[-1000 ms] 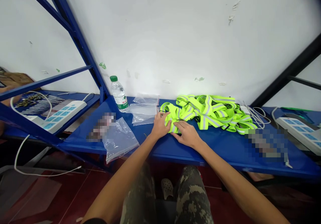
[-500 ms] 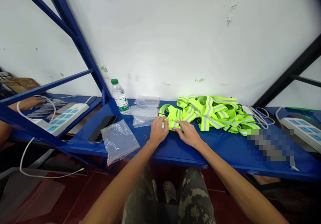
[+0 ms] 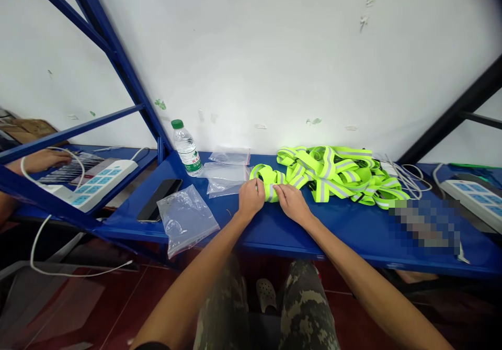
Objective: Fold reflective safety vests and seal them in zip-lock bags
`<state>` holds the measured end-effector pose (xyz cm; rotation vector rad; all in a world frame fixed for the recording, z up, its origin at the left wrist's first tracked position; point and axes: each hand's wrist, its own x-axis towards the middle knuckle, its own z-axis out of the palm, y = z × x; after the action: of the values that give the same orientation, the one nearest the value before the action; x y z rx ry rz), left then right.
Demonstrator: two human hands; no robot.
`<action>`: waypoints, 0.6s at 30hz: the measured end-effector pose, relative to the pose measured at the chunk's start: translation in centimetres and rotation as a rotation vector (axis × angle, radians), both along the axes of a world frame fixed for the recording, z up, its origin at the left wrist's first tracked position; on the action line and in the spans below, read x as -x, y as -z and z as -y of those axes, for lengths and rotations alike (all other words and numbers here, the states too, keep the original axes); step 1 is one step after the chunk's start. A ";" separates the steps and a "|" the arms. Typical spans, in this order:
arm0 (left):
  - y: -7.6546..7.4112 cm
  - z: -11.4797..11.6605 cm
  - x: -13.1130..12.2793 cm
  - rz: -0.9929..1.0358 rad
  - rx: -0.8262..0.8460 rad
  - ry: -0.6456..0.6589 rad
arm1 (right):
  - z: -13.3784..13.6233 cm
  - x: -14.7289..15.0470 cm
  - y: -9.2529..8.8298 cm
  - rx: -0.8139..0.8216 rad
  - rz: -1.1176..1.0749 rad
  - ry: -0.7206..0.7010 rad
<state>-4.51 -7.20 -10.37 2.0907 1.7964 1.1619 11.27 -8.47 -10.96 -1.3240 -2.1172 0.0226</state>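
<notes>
A neon yellow strap with a grey reflective stripe (image 3: 270, 191) spans the gap between my two hands above the blue shelf (image 3: 266, 229). My left hand (image 3: 251, 199) is closed round its left end, thumb on top. On the other side my right hand (image 3: 292, 202) grips the strap, fingers curled. A loop of strap lies just behind my hands. To the right rests a tangled heap of the same yellow straps (image 3: 333, 175), with some black parts among them.
Left of my hands are clear zip bags (image 3: 187, 219), a black phone (image 3: 159, 200) and a water bottle (image 3: 187, 148). White power strips (image 3: 104, 185) lie at both sides. Another person's hand (image 3: 49, 159) is at far left, beyond the blue frame (image 3: 113, 52).
Both hands have curled more tightly round the strap; before, their fingers lay more stretched over it. The view has shifted slightly.
</notes>
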 end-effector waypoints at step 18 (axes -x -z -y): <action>1.1 -1.6 -0.9 0.051 -0.082 -0.045 | -2.1 1.2 0.4 0.027 0.159 0.320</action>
<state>-3.58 -5.57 -11.44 2.0543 1.8120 1.3095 10.08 -6.34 -11.32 -1.7164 -2.0119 -0.1936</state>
